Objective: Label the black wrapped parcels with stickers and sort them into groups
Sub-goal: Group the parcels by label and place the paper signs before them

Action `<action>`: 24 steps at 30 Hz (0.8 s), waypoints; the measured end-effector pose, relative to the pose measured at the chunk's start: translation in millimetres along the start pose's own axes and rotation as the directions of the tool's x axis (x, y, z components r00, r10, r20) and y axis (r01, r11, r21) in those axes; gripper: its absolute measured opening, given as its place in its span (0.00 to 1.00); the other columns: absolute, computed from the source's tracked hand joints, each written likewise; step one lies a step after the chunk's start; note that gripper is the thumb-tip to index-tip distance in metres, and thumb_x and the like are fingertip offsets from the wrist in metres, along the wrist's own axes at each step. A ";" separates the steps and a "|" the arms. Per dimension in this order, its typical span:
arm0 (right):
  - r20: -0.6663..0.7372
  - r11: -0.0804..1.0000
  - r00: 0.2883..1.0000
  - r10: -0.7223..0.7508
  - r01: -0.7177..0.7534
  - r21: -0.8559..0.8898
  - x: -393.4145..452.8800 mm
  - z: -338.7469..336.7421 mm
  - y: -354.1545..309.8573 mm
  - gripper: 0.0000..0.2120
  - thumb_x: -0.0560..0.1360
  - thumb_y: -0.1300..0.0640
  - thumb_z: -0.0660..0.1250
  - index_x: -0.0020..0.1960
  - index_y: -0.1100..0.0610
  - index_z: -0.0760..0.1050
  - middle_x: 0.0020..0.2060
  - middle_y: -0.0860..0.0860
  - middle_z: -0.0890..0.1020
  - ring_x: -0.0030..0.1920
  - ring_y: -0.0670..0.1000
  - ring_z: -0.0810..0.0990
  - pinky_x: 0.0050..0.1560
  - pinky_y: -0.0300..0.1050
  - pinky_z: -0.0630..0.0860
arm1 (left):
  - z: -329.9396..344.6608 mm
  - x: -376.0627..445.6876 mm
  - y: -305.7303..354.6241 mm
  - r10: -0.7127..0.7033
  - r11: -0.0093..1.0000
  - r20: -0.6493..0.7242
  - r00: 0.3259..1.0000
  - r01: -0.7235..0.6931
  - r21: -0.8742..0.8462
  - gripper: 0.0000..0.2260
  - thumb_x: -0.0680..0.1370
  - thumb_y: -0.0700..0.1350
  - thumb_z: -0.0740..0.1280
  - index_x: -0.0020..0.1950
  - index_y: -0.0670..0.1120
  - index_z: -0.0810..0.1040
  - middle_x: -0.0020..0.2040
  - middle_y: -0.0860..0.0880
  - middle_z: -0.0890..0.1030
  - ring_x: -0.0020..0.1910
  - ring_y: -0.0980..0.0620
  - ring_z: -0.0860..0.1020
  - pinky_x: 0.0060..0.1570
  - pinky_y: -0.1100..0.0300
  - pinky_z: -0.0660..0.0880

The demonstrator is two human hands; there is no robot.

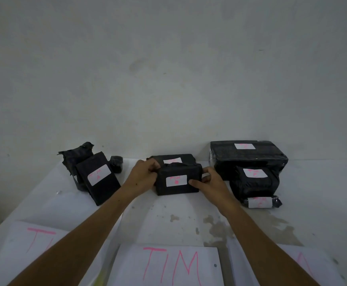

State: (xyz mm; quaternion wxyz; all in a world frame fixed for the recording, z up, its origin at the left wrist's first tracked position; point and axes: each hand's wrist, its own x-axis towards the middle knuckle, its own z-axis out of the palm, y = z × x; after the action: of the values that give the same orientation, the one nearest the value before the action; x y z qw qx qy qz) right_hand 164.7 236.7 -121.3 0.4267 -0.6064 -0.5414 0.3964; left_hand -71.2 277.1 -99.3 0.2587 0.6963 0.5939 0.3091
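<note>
Both hands' curled fingers grip the middle parcel

Pink writing on parcel stickers too blurred to read. Rear middle parcel mostly hidden behind front parcel. Left paper sheet and right paper sheet half covered by forearms, lettering incomplete. Middle sheet cut off by bottom edge.
</note>
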 end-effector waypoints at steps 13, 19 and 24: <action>0.000 0.997 1.000 -0.007 0.007 0.072 11.8 0.0 15.5 0.14 0.75 0.56 0.76 0.57 0.55 0.76 0.51 0.55 0.83 0.53 0.54 0.83 0.49 0.41 0.79 | 2.0 55.1 7.4 -0.488 0.802 0.133 0.863 0.503 -0.321 0.07 0.74 0.39 0.71 0.47 0.35 0.79 0.42 0.38 0.79 0.39 0.44 0.76 0.42 0.53 0.74; 0.008 0.998 1.000 -0.002 0.001 0.065 13.1 -0.8 18.3 0.15 0.75 0.55 0.76 0.59 0.54 0.75 0.52 0.56 0.82 0.53 0.54 0.82 0.49 0.41 0.78 | -5.2 48.9 -1.4 -0.477 0.673 0.232 0.848 0.522 -0.524 0.06 0.73 0.29 0.70 0.47 0.36 0.77 0.37 0.40 0.75 0.34 0.46 0.74 0.44 0.51 0.82; 0.001 0.999 1.000 -0.001 0.001 0.045 14.1 -0.4 19.1 0.14 0.75 0.54 0.76 0.57 0.52 0.75 0.51 0.55 0.82 0.53 0.54 0.82 0.50 0.43 0.79 | -5.4 47.6 9.8 -0.495 0.713 0.274 0.825 0.565 -0.415 0.08 0.76 0.39 0.73 0.46 0.37 0.76 0.32 0.43 0.74 0.30 0.50 0.72 0.31 0.59 0.78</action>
State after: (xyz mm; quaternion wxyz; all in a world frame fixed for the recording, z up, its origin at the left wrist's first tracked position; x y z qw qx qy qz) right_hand 172.6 249.7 -139.6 0.4400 -0.5961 -0.5330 0.4087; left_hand -63.7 322.5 -82.6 0.5418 0.4301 0.6532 0.3078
